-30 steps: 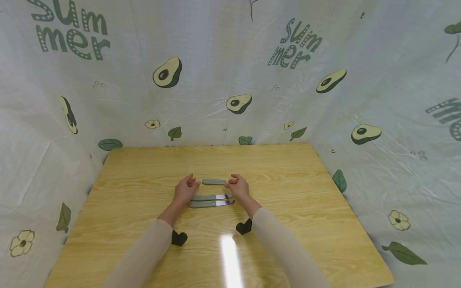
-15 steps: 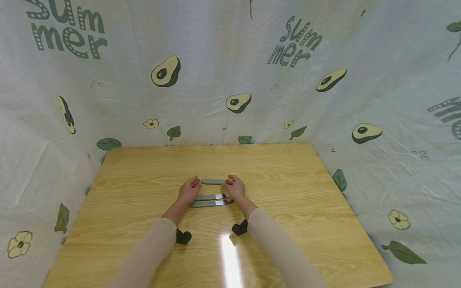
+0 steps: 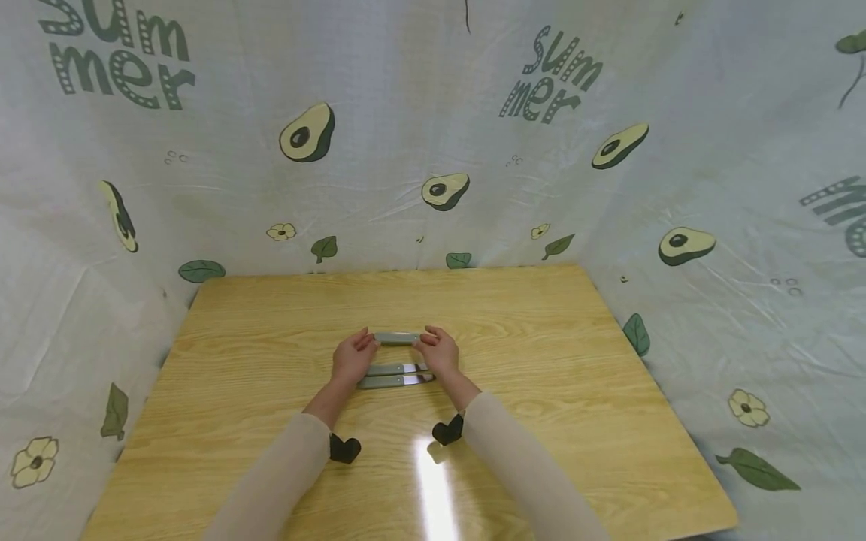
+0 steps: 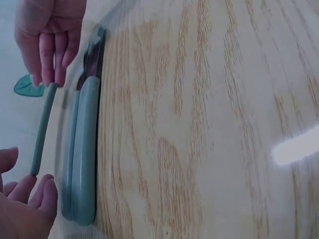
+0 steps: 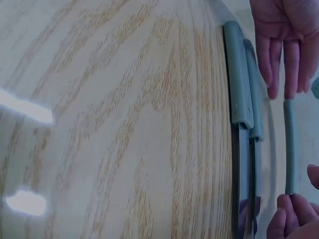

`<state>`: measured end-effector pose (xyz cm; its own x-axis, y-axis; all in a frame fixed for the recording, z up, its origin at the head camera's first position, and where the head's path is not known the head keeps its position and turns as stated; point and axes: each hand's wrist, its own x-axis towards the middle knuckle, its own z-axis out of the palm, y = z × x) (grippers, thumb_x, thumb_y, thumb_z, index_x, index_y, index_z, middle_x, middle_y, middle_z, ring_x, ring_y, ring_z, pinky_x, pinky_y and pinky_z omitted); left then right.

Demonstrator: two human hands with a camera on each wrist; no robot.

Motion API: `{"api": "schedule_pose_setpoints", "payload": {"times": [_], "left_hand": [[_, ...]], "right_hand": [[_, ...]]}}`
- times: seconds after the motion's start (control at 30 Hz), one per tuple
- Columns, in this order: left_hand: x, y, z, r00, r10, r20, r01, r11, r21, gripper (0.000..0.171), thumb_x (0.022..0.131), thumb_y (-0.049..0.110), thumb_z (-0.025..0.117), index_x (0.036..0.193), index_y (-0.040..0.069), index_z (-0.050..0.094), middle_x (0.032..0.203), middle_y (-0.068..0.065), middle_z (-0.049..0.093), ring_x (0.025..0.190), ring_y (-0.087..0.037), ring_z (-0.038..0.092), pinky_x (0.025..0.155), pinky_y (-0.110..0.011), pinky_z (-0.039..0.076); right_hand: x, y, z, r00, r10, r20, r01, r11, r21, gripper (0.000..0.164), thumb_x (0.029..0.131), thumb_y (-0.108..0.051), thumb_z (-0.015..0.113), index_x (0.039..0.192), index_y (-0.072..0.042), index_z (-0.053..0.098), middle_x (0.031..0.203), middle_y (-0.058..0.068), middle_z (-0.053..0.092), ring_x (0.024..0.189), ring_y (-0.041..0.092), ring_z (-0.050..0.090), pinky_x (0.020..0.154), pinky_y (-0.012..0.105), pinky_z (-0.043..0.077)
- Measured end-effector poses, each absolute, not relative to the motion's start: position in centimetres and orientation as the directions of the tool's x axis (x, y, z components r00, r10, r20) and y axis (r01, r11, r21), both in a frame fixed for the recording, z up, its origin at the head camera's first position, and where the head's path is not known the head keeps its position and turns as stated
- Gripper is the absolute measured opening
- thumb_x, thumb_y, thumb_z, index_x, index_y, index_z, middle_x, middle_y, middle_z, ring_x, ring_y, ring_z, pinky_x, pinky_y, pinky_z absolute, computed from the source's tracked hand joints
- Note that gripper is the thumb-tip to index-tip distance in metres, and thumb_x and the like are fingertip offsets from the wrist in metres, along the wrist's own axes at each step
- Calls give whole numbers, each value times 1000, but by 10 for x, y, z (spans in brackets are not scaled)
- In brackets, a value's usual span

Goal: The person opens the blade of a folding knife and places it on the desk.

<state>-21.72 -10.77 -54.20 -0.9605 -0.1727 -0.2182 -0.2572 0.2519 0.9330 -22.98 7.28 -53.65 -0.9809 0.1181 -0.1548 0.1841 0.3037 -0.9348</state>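
Note:
A knife with a grey-green handle [image 3: 397,339] is held level between both hands at the far side of the group. My left hand [image 3: 353,358] pinches its left end at the fingertips. At the other end, the fingers of my right hand [image 3: 440,350] grip it; no blade shows on this knife. The left wrist view has the handle [image 4: 44,129] edge-on, apart from the table. Nearer my body, two matching knives [image 3: 384,370] [image 3: 382,382] lie side by side, blades pointing right. My right hand partly covers their tips.
The wood-grain table [image 3: 541,391] stretches out around the hands, with a bright light reflection [image 3: 435,488] near the front. Behind and beside it hangs a pale cloth [image 3: 379,113] printed with avocados and leaves. A black heart-shaped piece sits at each cuff.
My left hand has come in from the left and taken hold of the knife's left end. The handle has risen slightly and shifted left, with the right hand following it.

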Motion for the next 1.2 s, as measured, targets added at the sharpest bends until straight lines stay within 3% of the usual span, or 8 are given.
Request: {"api": "schedule_pose_setpoints", "payload": {"times": [0.1,0.2,0.3,0.37,0.5,0.7,1.0,1.2], "left_hand": [[-217,-107,-540,-949,-236,-211,-251,155,955,53,90,16,67,139,3,51,132,-18,61,121,-29,60,95,-31,54],[-215,-106,-535,-929,-327,-173,-223,122,967,49,88,14,71,134,4,57,122,-18,66,111,-28,66,78,-16,56],[-213,-104,-531,-904,-404,-141,-203,116,972,45,86,15,74,128,7,63,113,-16,71,94,-18,71,63,-7,49],[-211,-104,-530,-893,-432,-126,-190,108,976,43,84,16,75,126,9,65,110,-15,72,83,-9,70,60,-7,47],[-207,-105,-532,-895,-425,-134,-183,77,980,42,84,15,76,124,9,66,107,-13,73,71,5,61,60,-9,48],[-203,-109,-534,-921,-361,-143,-172,48,984,43,83,12,76,125,8,66,109,-16,70,74,4,60,62,-10,49],[-197,-122,-533,-961,-209,-182,-204,86,975,32,86,15,74,115,3,69,110,-11,71,82,1,62,70,-10,51],[-189,-131,-531,-982,-45,-184,-187,87,978,33,86,15,74,113,-3,67,98,-4,72,81,-1,66,76,-18,56]], "right_hand": [[-229,70,-535,-980,152,-132,171,280,-945,41,86,-14,72,125,-2,62,110,16,72,101,28,70,83,35,59],[-229,66,-533,-976,194,-103,151,248,-957,34,84,-13,74,115,-1,67,102,14,74,88,21,71,74,26,59],[-228,64,-532,-971,229,-70,116,197,-973,26,81,-8,76,105,0,69,93,13,73,77,12,66,66,19,55],[-227,64,-532,-970,236,-59,97,154,-983,24,80,-5,77,101,1,69,89,12,72,74,6,62,64,16,53],[-227,63,-534,-972,230,-52,69,69,-995,26,78,2,76,103,6,67,87,11,70,73,3,59,65,13,52],[-224,69,-533,-988,137,-70,71,-1,-997,34,80,6,72,112,12,60,96,17,68,79,4,58,69,13,51],[-221,81,-535,-976,-179,-126,125,13,-992,26,91,-2,64,113,10,63,89,-1,69,79,5,64,87,37,58],[-219,87,-537,-945,-298,-136,114,92,-989,24,92,-3,63,111,11,63,99,14,71,81,7,63,87,39,58]]}}
